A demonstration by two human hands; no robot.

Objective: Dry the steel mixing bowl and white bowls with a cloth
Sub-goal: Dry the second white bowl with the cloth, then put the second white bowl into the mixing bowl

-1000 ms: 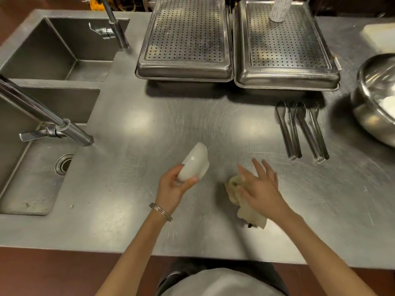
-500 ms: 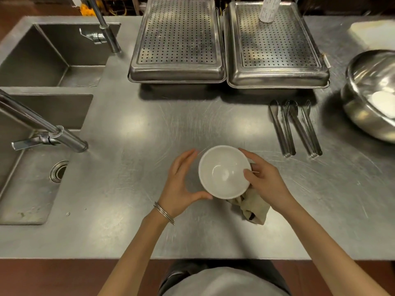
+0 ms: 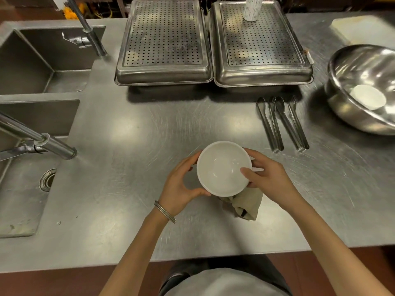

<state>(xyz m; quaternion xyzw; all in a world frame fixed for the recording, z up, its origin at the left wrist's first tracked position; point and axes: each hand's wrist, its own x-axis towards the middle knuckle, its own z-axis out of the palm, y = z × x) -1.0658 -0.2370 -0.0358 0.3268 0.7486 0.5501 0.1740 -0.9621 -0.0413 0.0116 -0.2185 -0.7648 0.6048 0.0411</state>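
A white bowl faces up above the steel counter, held between both hands. My left hand cups its left rim. My right hand grips the right rim with the thumb inside the bowl, and a beige cloth hangs from under that hand below the bowl. The steel mixing bowl stands at the far right with another white bowl lying inside it.
Two perforated steel trays stand at the back, a white cup on the right one. Two steel tongs lie right of centre. Sinks with faucets are on the left; a white board sits back right.
A second ago my left hand held the bowl tilted while my right hand lay on the cloth on the counter. Now the bowl faces up between both hands, with the cloth under it.
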